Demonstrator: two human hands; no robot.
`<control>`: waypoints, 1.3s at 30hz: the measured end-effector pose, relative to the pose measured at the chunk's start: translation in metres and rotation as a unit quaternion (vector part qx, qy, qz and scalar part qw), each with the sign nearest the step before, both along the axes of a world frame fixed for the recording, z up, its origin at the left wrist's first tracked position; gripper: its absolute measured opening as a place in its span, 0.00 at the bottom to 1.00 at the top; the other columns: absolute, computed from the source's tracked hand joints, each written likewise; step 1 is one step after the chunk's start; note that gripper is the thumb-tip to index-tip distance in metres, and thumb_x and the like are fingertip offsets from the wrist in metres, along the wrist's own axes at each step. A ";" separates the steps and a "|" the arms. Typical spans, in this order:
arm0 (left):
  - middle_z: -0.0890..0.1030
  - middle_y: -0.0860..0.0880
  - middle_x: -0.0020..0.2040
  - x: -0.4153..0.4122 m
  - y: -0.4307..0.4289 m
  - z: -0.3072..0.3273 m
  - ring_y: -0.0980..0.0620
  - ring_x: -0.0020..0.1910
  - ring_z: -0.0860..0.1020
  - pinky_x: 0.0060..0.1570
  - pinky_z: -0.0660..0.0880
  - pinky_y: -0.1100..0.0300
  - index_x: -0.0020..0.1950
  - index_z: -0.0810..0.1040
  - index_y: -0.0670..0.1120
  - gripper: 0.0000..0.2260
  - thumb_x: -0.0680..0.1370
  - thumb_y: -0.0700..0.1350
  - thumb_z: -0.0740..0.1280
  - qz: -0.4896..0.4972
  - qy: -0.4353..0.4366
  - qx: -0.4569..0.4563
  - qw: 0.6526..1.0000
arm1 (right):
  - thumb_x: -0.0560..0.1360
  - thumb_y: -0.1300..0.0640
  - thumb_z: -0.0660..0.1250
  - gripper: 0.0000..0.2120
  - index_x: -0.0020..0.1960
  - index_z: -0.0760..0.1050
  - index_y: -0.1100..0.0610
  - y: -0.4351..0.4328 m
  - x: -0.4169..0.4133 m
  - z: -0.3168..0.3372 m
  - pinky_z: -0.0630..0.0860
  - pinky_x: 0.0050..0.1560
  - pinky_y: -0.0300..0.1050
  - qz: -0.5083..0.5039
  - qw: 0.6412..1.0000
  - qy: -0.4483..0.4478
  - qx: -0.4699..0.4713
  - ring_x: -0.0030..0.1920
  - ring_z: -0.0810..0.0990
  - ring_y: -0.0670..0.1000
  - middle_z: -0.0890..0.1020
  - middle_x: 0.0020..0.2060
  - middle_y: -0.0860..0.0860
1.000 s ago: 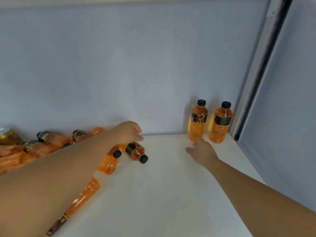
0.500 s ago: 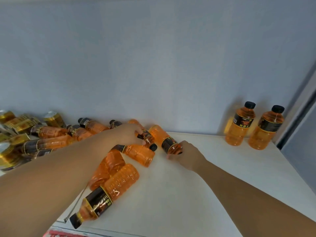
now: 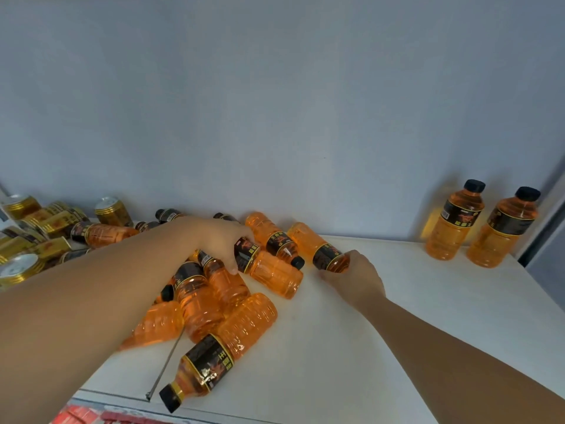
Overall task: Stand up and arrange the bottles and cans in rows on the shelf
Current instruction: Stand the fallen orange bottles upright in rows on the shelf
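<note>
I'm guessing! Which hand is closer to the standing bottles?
Right. The right hand, gripping a lying bottle, is left of the standing bottles; the left hand grips a pile bottle farther left.

A heap of fallen bottles (image 3: 211, 304) lay on the white shelf (image 3: 397, 325). The left hand (image 3: 214, 240) rested on top of the heap, its fingers curled over the top bottle (image 3: 272, 272). At the heap's right edge, the right hand (image 3: 356, 278) gripped the neck end of the end bottle (image 3: 315, 244). Well to the right of the heap stood one upright bottle (image 3: 455, 223) and a second upright bottle (image 3: 501, 232), side by side. Gold cans (image 3: 30, 234) lay jumbled to the heap's left.
</note>
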State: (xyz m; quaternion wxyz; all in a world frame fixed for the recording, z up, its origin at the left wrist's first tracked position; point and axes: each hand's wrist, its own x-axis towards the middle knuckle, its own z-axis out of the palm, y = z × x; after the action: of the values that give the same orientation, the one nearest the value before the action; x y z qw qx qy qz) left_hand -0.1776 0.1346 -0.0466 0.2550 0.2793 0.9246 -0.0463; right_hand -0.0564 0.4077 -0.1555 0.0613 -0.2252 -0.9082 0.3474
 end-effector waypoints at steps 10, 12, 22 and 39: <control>0.80 0.62 0.53 0.014 0.012 0.024 0.60 0.49 0.79 0.45 0.78 0.60 0.57 0.78 0.63 0.28 0.60 0.68 0.77 0.023 0.062 0.235 0.970 | 0.58 0.39 0.77 0.19 0.43 0.77 0.47 0.022 0.021 0.042 0.70 0.29 0.39 -0.037 0.993 0.097 -0.062 0.33 0.79 0.44 0.81 0.34 0.43; 0.82 0.61 0.50 0.021 0.031 0.026 0.60 0.47 0.81 0.45 0.80 0.57 0.54 0.78 0.62 0.27 0.59 0.69 0.78 0.032 0.081 0.295 0.951 | 0.59 0.41 0.77 0.15 0.37 0.77 0.48 0.029 0.027 0.054 0.67 0.23 0.37 -0.035 0.989 0.120 -0.074 0.25 0.75 0.42 0.77 0.26 0.43; 0.84 0.57 0.49 0.062 0.155 0.033 0.58 0.49 0.81 0.50 0.75 0.58 0.52 0.83 0.55 0.14 0.69 0.55 0.78 0.017 0.073 0.484 0.872 | 0.68 0.42 0.76 0.14 0.44 0.76 0.48 0.106 0.074 0.089 0.73 0.32 0.42 -0.098 0.966 0.234 -0.050 0.36 0.81 0.47 0.81 0.35 0.46; 0.83 0.58 0.39 0.096 0.333 0.016 0.62 0.41 0.79 0.37 0.70 0.64 0.41 0.80 0.56 0.07 0.70 0.52 0.78 0.003 0.082 0.474 0.877 | 0.71 0.44 0.76 0.11 0.49 0.77 0.46 0.233 0.098 0.069 0.78 0.39 0.42 -0.082 0.967 0.237 -0.048 0.41 0.82 0.42 0.83 0.39 0.40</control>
State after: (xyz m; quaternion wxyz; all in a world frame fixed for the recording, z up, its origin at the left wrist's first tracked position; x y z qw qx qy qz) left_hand -0.0815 0.4672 -0.0311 0.0156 0.3592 0.8542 0.3756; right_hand 0.0421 0.6407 -0.0868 0.2925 -0.2123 -0.8284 0.4279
